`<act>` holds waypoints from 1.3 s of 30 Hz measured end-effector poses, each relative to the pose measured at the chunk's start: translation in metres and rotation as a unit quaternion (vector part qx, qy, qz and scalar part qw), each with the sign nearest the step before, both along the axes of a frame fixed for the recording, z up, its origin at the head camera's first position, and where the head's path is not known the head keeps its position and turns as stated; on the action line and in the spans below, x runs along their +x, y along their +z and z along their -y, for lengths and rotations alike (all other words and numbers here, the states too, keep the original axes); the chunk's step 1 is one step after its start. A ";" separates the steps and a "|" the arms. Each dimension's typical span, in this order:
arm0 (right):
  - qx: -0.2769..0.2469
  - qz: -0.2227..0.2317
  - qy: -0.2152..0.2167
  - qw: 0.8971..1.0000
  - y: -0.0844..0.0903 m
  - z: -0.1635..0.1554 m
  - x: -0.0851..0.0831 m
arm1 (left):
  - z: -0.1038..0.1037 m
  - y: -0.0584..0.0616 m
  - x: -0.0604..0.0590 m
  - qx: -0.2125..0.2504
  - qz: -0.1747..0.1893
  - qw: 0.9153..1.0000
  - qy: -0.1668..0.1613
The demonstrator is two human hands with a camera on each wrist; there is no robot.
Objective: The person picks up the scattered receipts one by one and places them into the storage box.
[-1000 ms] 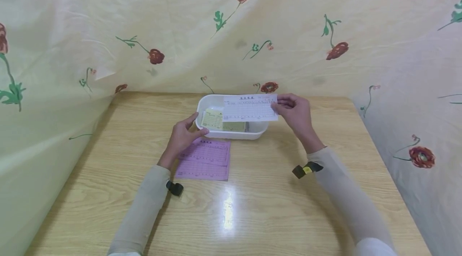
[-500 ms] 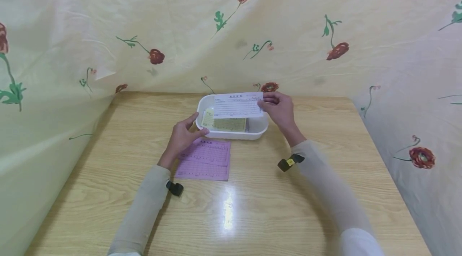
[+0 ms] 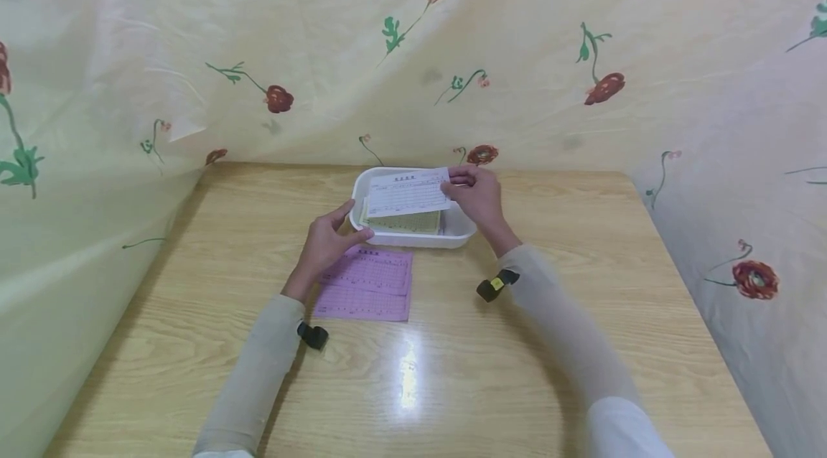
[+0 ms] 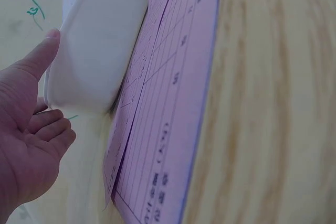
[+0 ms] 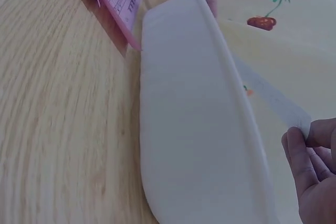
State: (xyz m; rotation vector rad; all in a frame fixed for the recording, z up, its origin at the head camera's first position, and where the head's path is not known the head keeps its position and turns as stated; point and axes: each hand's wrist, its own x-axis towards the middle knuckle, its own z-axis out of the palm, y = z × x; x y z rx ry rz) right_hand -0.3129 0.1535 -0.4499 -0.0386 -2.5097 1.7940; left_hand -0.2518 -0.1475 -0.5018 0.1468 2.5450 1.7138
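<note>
My right hand [image 3: 477, 196] pinches a white printed form slip [image 3: 408, 192] by its right end, thumb in front and fingers behind. The slip hangs tilted over a white plastic tray [image 3: 426, 240]. Inside the tray lie yellow form slips [image 3: 413, 222], partly covered by the white one. My left hand [image 3: 328, 242] grips the tray's left end, its thumb on the front rim. In the left wrist view that thumb [image 4: 44, 53] presses on the rim, the other fingers round the end. The right wrist view shows the pinched slip [image 5: 278, 103] above the rim.
Pink form slips [image 3: 365, 304] lie overlapped on the wooden table [image 3: 491, 365] just in front of the tray. A flower-patterned cloth [image 3: 517, 41] hangs behind the table and along both sides.
My right hand has moved left with the white slip, from the tray's right side to over the yellow slips, and the slip has tilted. My left hand has stayed at the tray.
</note>
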 end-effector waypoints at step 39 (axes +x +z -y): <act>0.100 0.000 0.081 0.992 -0.001 0.004 0.005 | 0.001 -0.001 0.000 0.009 -0.010 1.000 -0.008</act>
